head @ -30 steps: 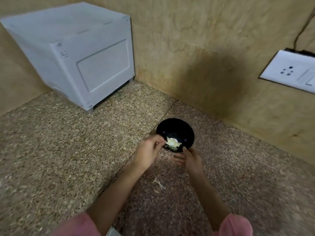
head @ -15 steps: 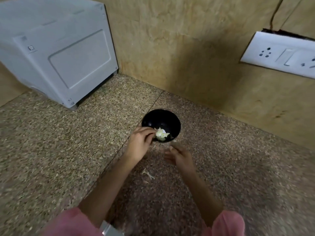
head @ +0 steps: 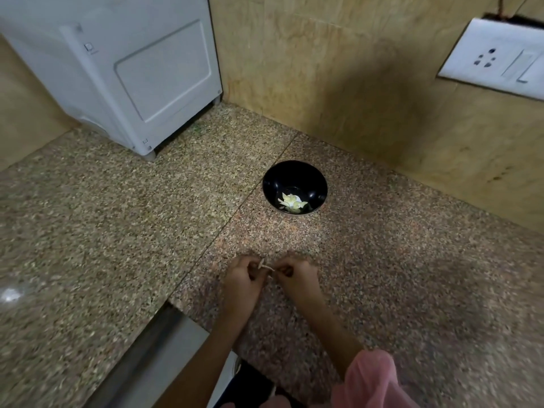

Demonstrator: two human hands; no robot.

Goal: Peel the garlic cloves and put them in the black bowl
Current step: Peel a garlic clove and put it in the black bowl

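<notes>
Speckled brown granite counter (head: 117, 237), corner of a tan wall. Small round glossy black bowl (head: 295, 187) sits on the counter near the wall, well apart from the hands. Pale yellow-white garlic pieces (head: 291, 202) lie in its bottom; whether all are clean cloves or some skin is mixed in, too small to tell.

Left hand (head: 243, 279) and right hand (head: 295, 275) meet low over the counter, nearer the person than the bowl. Both have fingers curled, pinching between them a small pale scrap (head: 265, 266), most likely a garlic clove with its papery skin. Image blurred here; exact finger placing unclear.

Judged step: peeling another clove, bowl already partly filled. Next move likely calls for pulling the skin off in a fine pinch, then carrying the bare clove forward to the bowl and dropping it in, skin kept out.

Also present: white boxy appliance (head: 117, 69) at back left, white wall socket plate (head: 494, 58) at right, pink sleeve (head: 371, 378).
</notes>
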